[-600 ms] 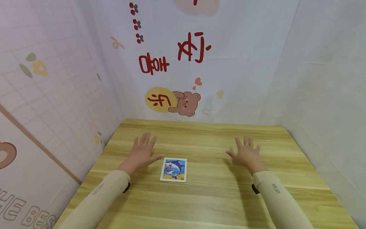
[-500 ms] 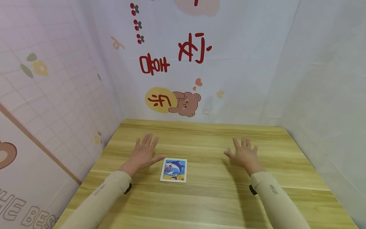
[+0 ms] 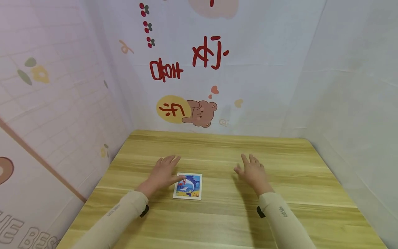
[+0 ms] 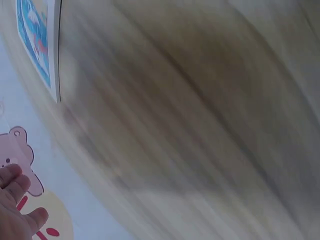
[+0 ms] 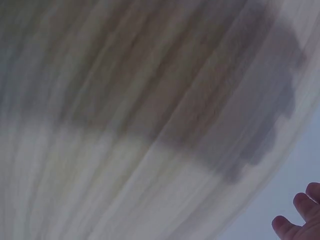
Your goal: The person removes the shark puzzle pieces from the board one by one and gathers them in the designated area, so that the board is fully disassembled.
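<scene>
A small white-bordered picture puzzle, showing a blue shark over a sandy seabed, lies flat on the wooden table. My left hand hovers at its left side, fingers spread and slightly bent, the thumb overlapping the top left of the picture in the head view. The puzzle's edge also shows in the left wrist view, apart from the fingers. To the right, my right hand is held above the table with relaxed, parted fingers and nothing in them. Its fingertips reach into the corner of the right wrist view.
The wood-grain table ends at a white cloth backdrop printed with a bear and red characters. More cloth walls stand on the left and right sides.
Both hands have moved inward, and their fingers are less stretched than before. The left thumb now overlaps the puzzle from the head camera's side. The puzzle stays where it was.
</scene>
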A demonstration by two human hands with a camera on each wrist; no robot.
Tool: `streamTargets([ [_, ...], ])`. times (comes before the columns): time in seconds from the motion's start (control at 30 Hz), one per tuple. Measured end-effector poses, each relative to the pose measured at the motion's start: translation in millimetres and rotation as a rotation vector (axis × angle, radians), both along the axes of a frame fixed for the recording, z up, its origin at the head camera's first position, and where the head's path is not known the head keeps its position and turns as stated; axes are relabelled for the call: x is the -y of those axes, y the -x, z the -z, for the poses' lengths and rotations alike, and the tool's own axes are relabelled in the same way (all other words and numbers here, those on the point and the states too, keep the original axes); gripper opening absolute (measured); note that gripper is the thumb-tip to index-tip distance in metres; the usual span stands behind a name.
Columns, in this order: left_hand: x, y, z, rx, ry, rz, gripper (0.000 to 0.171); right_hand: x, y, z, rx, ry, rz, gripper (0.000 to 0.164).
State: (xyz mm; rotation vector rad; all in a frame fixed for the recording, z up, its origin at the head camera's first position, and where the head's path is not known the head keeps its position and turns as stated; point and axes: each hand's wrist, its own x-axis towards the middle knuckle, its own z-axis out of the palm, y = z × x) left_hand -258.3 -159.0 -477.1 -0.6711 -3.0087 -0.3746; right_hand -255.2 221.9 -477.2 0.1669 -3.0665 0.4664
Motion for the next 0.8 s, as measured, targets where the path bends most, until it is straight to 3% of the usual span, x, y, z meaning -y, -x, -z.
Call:
streamTargets([
  [0.3, -13, -6.2, 11.3, 0.088, -0.132, -0.009, 0.084, 22, 0.3, 10.1, -0.007, 0.081, 0.011, 0.069],
  [0.53, -21, -12.6, 21.9, 0.138, -0.214, -0.029, 0.075, 49, -1.9, 16.3, 0.027, 0.229, 0.009, 0.064],
  [0.8, -26, -15.1, 34.6, 0.113, -0.262, 0.013, 0.064, 86, -7.0, 19.0, 0.029, 0.428, -0.023, 0.048],
])
